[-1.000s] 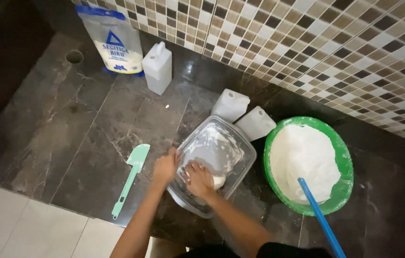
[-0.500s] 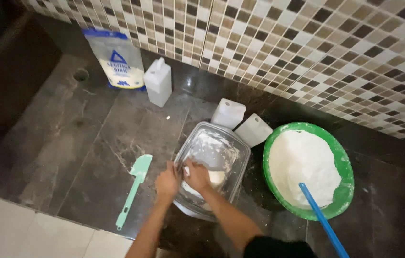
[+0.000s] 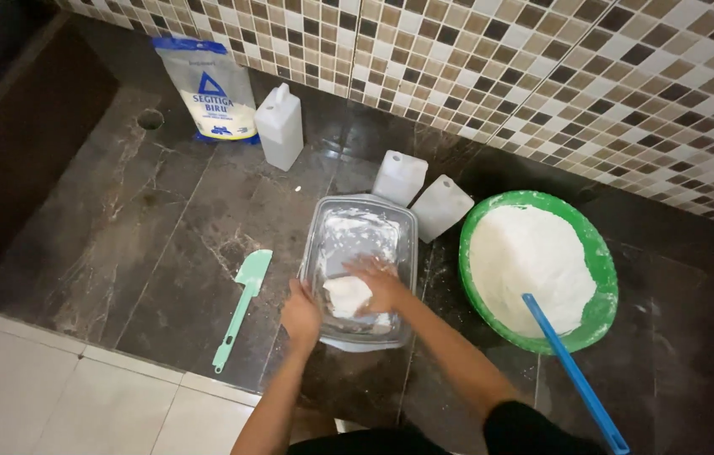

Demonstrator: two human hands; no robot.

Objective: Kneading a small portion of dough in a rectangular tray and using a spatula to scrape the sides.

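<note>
A clear rectangular plastic container (image 3: 361,221), smeared white inside, stands on the dark marble floor. My left hand (image 3: 301,313) grips its near left corner. My right hand (image 3: 382,285) is inside it, fingers pressing on a lump of white dough (image 3: 347,295). To the right sits a green round bowl (image 3: 606,316) heaped with white flour, with a blue handle (image 3: 574,375) sticking out of it toward me.
A mint green spatula (image 3: 240,307) lies left of the container. Behind it stand two small white jugs (image 3: 399,177) (image 3: 441,207), a taller white jug (image 3: 280,128) and a flour bag (image 3: 212,90) against the mosaic tile wall. A floor drain (image 3: 150,119) is at far left.
The container has turned and now sits straighter. My left hand slid to its near corner. My right hand moved toward the middle, over the dough lump. The camera view shifted slightly.
</note>
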